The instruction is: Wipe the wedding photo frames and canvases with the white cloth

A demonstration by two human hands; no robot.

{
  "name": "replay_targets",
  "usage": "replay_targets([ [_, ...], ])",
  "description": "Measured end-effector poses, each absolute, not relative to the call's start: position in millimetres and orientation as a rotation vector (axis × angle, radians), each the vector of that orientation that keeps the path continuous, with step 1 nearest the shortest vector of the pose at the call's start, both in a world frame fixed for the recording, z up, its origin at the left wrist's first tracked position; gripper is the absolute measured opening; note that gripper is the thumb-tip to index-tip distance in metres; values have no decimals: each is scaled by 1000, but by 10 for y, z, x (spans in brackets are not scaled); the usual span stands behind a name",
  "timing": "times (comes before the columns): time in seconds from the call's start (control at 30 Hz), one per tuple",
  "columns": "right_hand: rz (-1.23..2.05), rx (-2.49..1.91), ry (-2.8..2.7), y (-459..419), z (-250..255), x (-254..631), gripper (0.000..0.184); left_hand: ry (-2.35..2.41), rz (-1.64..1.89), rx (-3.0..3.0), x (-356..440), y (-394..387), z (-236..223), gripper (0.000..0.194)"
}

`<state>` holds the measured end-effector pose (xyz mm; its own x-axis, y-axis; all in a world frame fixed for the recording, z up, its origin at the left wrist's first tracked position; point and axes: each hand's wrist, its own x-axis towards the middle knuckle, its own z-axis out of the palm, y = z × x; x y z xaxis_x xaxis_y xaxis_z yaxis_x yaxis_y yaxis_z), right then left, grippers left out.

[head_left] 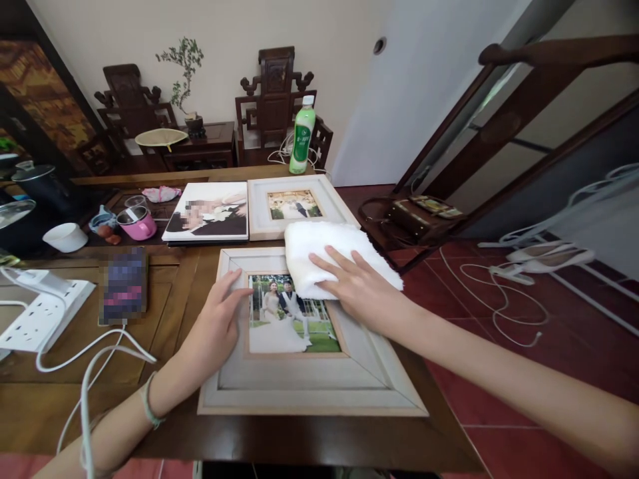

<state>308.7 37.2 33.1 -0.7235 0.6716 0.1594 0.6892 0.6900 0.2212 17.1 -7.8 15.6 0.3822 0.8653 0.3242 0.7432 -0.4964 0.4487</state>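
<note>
A pale wooden picture frame (309,398) lies face up near the table's front edge, with a photo (279,319) of a couple in wedding clothes at its centre. My left hand (212,329) rests on the frame's left side, fingers apart, one tip close to the photo's corner. My right hand (362,289) holds a thick white cloth (329,243) from above, fingers spread across it. The cloth covers the frame's upper right and the photo's top right corner. Just behind lies a second pale frame (257,199), its near right corner hidden by the cloth.
A photo album (207,229) lies left of the second frame, and a green bottle (302,136) stands behind it. Further left are a pink cup (137,225), a white bowl (64,237), a phone (124,286) and a power strip (44,313) with loose cables. A dark chair (499,126) stands right.
</note>
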Motion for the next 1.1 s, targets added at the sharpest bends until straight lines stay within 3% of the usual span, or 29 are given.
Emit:
replay_targets([
  [0.3,-651,-1097,-2685,584,518,3257,38,1438,829,2519,142,-1,88,55],
  [0.57,-547,-1185,-2740,484,246,3177,56,1501,578,2581,178,-28,144,49],
  [0.87,-368,-1186,-2700,512,424,3242,64,1450,786,2478,88,16,50,58],
  [1.1,-476,-1080,-2754,598,354,3191,61,1483,846,2457,99,18,12,56],
])
